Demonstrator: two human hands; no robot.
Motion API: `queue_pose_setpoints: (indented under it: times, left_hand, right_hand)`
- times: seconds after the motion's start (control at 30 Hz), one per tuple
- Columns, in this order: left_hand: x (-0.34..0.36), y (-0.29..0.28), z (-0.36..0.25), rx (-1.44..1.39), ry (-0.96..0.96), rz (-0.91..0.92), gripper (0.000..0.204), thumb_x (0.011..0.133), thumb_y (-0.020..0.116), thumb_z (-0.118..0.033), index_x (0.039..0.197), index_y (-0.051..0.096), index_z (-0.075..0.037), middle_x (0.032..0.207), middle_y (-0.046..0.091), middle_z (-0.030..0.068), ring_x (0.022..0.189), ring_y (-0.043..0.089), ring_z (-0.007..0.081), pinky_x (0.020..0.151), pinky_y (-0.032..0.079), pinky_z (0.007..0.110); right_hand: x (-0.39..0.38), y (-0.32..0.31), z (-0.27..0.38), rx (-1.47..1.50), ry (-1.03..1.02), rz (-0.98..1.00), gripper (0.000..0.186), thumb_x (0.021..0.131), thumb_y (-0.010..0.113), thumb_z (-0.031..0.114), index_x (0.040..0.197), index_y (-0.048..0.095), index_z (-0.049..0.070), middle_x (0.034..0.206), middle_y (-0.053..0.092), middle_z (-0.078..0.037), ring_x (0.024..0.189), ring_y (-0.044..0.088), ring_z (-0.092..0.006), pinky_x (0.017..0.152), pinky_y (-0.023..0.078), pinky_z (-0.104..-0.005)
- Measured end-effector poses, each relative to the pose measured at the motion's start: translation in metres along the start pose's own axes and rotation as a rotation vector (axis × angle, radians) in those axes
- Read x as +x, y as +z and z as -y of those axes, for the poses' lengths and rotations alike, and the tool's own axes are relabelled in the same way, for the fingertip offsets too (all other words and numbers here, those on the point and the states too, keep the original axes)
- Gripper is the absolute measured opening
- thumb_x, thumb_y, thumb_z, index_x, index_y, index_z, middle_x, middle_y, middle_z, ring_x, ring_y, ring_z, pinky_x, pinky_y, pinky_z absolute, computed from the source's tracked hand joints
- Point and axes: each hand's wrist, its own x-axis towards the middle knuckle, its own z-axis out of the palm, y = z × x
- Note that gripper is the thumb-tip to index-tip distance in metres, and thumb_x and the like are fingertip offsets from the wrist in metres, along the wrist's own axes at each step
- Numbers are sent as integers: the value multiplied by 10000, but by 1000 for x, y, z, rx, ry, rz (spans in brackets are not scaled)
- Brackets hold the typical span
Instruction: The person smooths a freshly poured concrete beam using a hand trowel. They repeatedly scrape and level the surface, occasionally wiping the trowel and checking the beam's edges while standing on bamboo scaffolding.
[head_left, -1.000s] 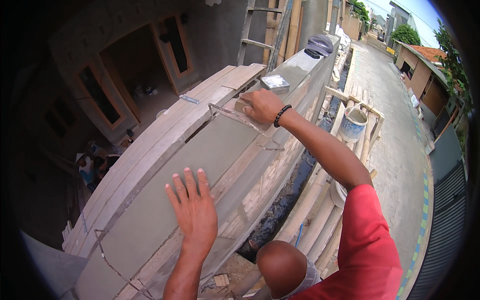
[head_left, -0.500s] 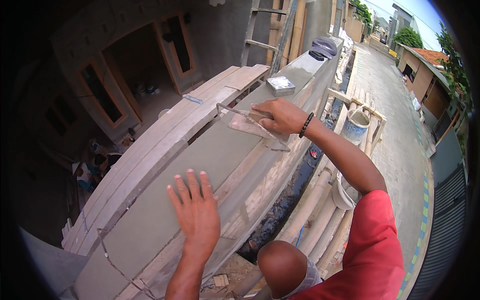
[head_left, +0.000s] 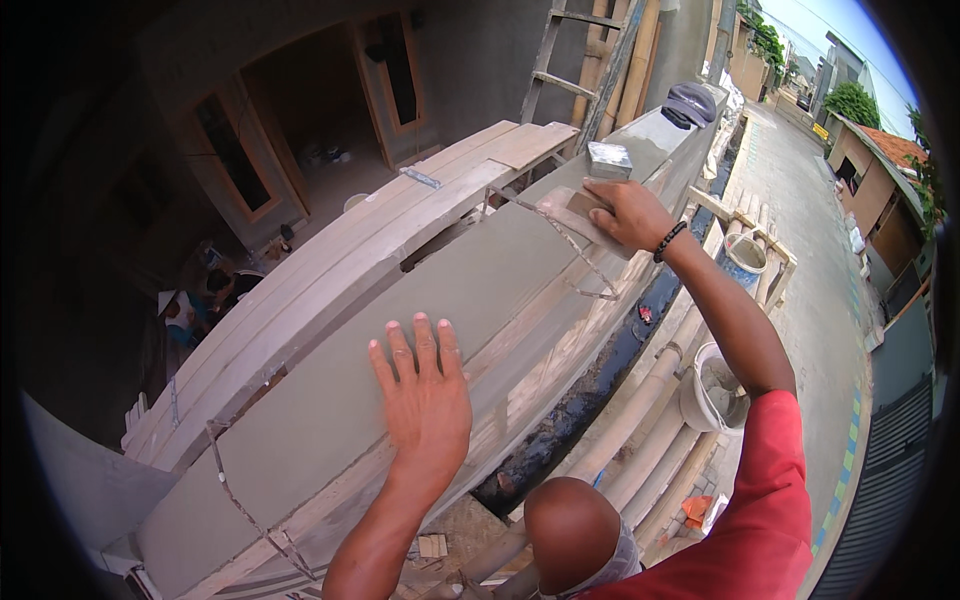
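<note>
My right hand [head_left: 632, 216] is closed around the grip of a plastering float [head_left: 562, 207]. The float lies on the smooth grey cement top of a low wall [head_left: 470, 265], beside a bent metal rod clamp [head_left: 568, 238]. Bare and with fingers spread, my left hand [head_left: 428, 405] rests palm down over the near part of the wall top and its wooden edge board [head_left: 350, 482]. Another bent rod clamp [head_left: 226, 482] straddles the wall to its left. Just beyond the float sits a small silvery box [head_left: 608, 160].
Pale planks [head_left: 330, 270] run along the wall's left side. A cap [head_left: 690, 104] lies at its far end, near a ladder [head_left: 545, 78]. Right of a dark wet ditch [head_left: 560, 430] are bamboo poles [head_left: 640, 385], a white bucket [head_left: 712, 390] and another bucket [head_left: 745, 255]. People crouch lower left.
My right hand has pushed the float farther along the wall top, past the rod clamp and closer to the silvery box. My left hand stays spread. The whole view has shifted a little.
</note>
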Motion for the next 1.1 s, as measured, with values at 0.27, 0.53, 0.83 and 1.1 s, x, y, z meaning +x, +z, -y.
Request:
queue_pose_setpoints:
  times: [0.27, 0.53, 0.83, 1.1]
  left_hand:
    - [-4, 8, 7, 47, -18, -5, 624, 905, 675, -279, 1435, 472, -19, 1498, 439, 211, 1397, 353, 462, 1171, 178, 629]
    - [2, 6, -5, 31, -1, -32, 630, 902, 683, -272, 1438, 467, -22, 1492, 441, 212, 1394, 356, 463, 1167, 186, 631]
    - [2, -6, -2, 6, 4, 10, 638, 908, 676, -266, 1447, 447, -13, 1492, 428, 223, 1394, 349, 464, 1164, 186, 629]
    - [-2, -3, 1, 46, -23, 28, 636, 904, 679, -272, 1446, 453, -29, 1496, 426, 210, 1398, 352, 450, 1169, 190, 621]
  right_hand:
    - [12, 21, 31, 155, -280, -20, 473, 843, 641, 188, 1287, 622, 26, 1030, 688, -262, 991, 650, -433, 917, 509, -472]
    - [31, 19, -6, -37, 102, -77, 452, 847, 635, 176, 1269, 632, 12, 1038, 683, -269, 988, 650, -433, 925, 506, -470]
    - [15, 6, -1, 7, 55, -62, 372, 847, 628, 186, 1179, 669, 24, 940, 700, -245, 925, 668, -431, 878, 525, -492]
    - [-1, 10, 14, 173, -247, -70, 400, 844, 628, 186, 1204, 663, 14, 989, 688, -273, 951, 661, -429, 895, 518, -487]
